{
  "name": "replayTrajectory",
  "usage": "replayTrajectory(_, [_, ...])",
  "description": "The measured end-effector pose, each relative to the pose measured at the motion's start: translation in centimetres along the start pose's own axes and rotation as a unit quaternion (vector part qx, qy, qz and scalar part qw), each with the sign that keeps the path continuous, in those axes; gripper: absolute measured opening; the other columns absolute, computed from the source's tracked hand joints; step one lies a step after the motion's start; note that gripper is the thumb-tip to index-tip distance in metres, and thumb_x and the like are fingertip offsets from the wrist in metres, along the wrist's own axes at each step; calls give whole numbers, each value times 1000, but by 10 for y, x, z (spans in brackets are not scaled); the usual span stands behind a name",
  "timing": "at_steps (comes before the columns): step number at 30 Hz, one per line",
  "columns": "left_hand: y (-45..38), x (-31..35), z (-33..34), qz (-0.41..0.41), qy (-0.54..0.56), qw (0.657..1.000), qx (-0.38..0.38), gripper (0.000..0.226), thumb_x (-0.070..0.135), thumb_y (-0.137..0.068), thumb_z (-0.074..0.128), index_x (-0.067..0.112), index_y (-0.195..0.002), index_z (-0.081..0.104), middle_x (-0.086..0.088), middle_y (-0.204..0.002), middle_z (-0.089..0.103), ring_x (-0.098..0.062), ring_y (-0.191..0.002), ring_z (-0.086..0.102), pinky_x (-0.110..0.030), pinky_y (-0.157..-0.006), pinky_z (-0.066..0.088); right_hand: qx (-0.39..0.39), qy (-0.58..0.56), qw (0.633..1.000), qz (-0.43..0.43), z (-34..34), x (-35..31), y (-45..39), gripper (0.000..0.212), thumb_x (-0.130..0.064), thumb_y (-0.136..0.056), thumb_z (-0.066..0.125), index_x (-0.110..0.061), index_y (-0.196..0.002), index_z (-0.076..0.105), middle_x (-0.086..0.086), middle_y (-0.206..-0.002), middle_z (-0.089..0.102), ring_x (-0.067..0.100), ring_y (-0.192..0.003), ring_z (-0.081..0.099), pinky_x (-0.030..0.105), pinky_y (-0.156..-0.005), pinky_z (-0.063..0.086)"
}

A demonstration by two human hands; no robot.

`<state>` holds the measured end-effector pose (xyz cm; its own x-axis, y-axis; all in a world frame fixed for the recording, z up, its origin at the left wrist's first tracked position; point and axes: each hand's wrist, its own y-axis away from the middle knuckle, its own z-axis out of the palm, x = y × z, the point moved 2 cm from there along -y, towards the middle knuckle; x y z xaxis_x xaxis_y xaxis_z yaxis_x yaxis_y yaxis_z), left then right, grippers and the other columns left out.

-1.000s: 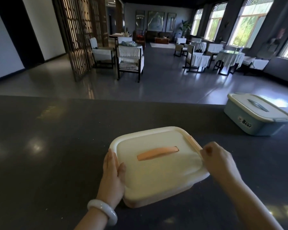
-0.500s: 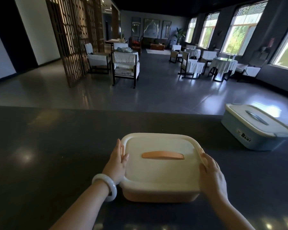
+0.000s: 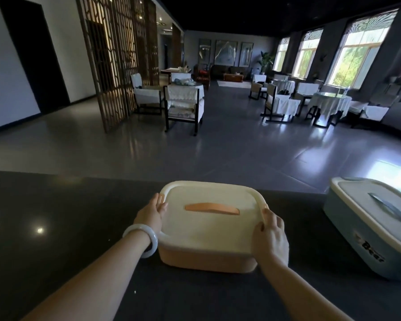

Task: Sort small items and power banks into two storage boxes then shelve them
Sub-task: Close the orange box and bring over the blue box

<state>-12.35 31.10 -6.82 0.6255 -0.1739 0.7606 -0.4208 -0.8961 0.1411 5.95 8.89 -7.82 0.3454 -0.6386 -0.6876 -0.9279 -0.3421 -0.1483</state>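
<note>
Nearest the camera, two bare forearms reach forward over a dark polished counter (image 3: 56,228), the left wrist wearing a pale bangle (image 3: 141,239). The left hand (image 3: 151,214) presses against the left side of an orange storage box (image 3: 206,260), fingers fairly straight along the edge of its cream lid (image 3: 208,225), thumb on the rim. The right hand (image 3: 270,239) grips the lid's right edge, thumb and fingers curled over the rim and down the side. The box sits on the counter between the two hands, closed, with an orange handle (image 3: 212,208) lying flat across the middle of the lid. To the right, well apart from it and partly cut off by the frame, stands a blue storage box (image 3: 366,246) with a pale lid, a grey-blue handle and the word "Bear" on its side, also closed. Beyond the counter's far edge lies a glossy grey tiled floor (image 3: 218,149). Further back stand dark-framed chairs with white cushions (image 3: 184,107), a wooden lattice screen (image 3: 116,59) at left, cloth-covered tables (image 3: 329,105) at right, and bright windows (image 3: 357,56) along the right wall.
</note>
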Motion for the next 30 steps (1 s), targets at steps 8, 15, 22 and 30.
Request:
replayTrajectory(8, [-53, 17, 18, -19, -4, 999, 46, 54, 47, -100, 38, 35, -151, 24, -6, -146, 43, -28, -124, 49, -35, -90, 37, -15, 5, 999, -33, 31, -4, -72, 50, -19, -96, 33, -30, -145, 28, 3, -138, 37, 27, -106, 51, 32, -78, 37])
replayTrajectory(15, [-66, 13, 17, -21, -18, 999, 40, 55, 50, -99, 38, 36, -150, 24, -6, -145, 45, -29, -125, 48, -36, -94, 38, -13, -8, 999, -49, 34, -6, -80, 51, -22, -97, 36, -31, -145, 25, 0, -136, 37, 23, -106, 50, 36, -83, 44])
replayTrajectory(22, [-62, 15, 17, -25, -9, 999, 41, 57, 50, -98, 37, 35, -151, 23, -10, -139, 49, -31, -117, 53, -42, -91, 42, -79, -10, 994, -71, 21, -13, -75, 57, -28, -97, 42, -26, -149, 20, 3, -144, 32, 25, -117, 47, 39, -95, 45])
replayTrajectory(30, [-43, 37, 5, 24, -192, 980, 33, 46, 43, -101, 33, 29, -145, 28, -12, -137, 38, -33, -116, 48, -47, -95, 44, -262, -110, 957, -54, -13, 17, -56, 66, -42, -97, 47, -37, -151, 10, 1, -156, 24, 23, -140, 31, 44, -114, 30])
